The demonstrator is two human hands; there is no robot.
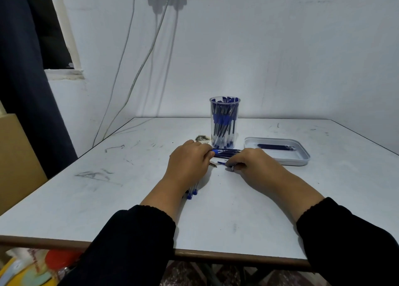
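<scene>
On the white table (129,199), the left hand (190,162) lies knuckles up with its fingers curled down round a bunch of clear pens (192,192). Their blue ends stick out on the near side from under the wrist. Its fingertips touch the left end of a bundle of loose refills (227,154), which lies flat between the two hands, in front of the jar (224,121). A small pen tip (213,165) lies on the table just beside the left hand.

The right hand (254,162) rests to the right with fingers bent inward, and its fingertips pinch a thin blue piece (222,163) just above the table. I cannot tell what else it hides.

The clear jar stands upright behind the hands, full of blue pens. Further right and well apart, a shallow tray (302,158) holds more refills.
</scene>
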